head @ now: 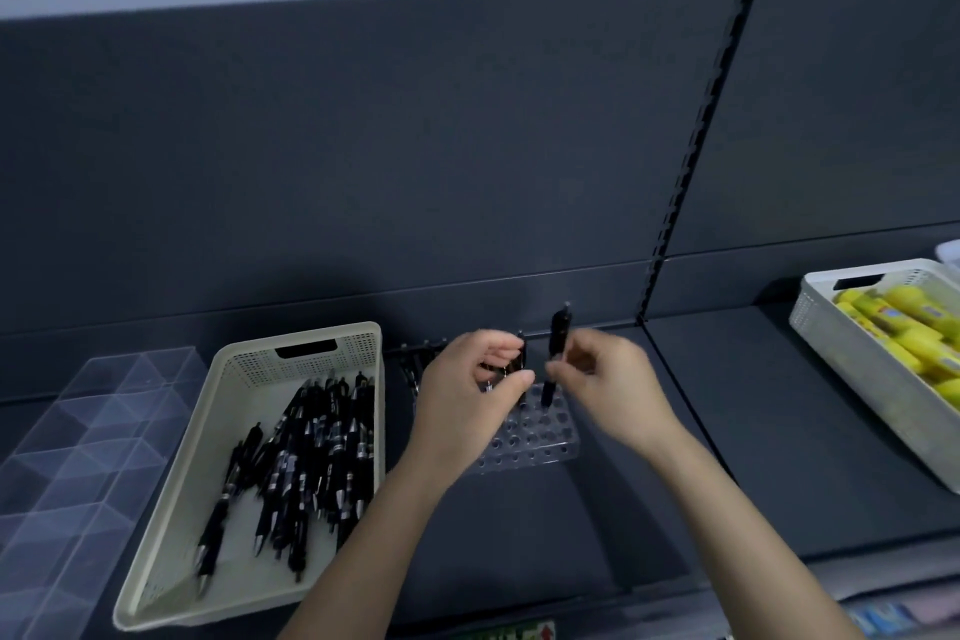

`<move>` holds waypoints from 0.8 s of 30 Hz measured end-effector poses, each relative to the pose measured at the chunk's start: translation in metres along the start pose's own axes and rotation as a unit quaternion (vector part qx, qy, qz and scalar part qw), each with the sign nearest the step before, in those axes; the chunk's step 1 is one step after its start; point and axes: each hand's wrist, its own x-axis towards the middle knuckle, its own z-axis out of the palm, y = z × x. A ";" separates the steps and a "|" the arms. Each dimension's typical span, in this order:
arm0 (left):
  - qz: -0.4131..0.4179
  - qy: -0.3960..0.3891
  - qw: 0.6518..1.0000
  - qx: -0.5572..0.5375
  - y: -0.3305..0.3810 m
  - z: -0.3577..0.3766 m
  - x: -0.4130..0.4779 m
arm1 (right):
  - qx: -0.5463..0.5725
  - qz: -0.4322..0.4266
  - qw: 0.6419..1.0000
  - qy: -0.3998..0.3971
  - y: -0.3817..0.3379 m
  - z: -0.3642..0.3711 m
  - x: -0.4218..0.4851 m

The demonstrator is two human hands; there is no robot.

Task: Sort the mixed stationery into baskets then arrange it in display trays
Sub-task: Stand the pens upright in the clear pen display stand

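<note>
Far left: clear compartment tray (78, 457) on the dark shelf (727, 431), just beside the cream basket (176, 525). Basket's got a heap of black pens (306, 457), lying loose, tips mostly toward the near edge.

Centre: left hand (467, 390) is up over the left side of the clear holed pen holder (540, 442), fingers curled round a held pen (521, 353). Maybe more than one in there, too blurry to count. Some dark bits behind that hand at the back of the shelf; can't tell what they are.

Right hand (608, 379) is near the left one, not touching it, and pinches a single black pen (558, 343) between thumb and fingertips. This pen stands nearly upright, clicker end up, lower end down at the holder's back rows of holes — whether it's seated in a hole can't be told. Rest of the holder's visible holes look unfilled.

Behind: dark back panel w/ a slotted upright (696, 146) running up it.

Far right: grey basket (852, 359), well apart from the hands, full of yellow items (909, 333) w/ labels, too small to read.
</note>
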 end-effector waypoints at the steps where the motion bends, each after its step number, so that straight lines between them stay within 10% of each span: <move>1: 0.010 -0.002 1.000 0.023 -0.002 -0.002 -0.001 | -0.002 0.004 1.000 0.027 0.002 0.000 0.004; 24: 0.046 -0.010 0.967 0.249 -0.071 -0.069 -0.039 | -0.095 0.043 0.994 -0.043 0.033 0.034 0.019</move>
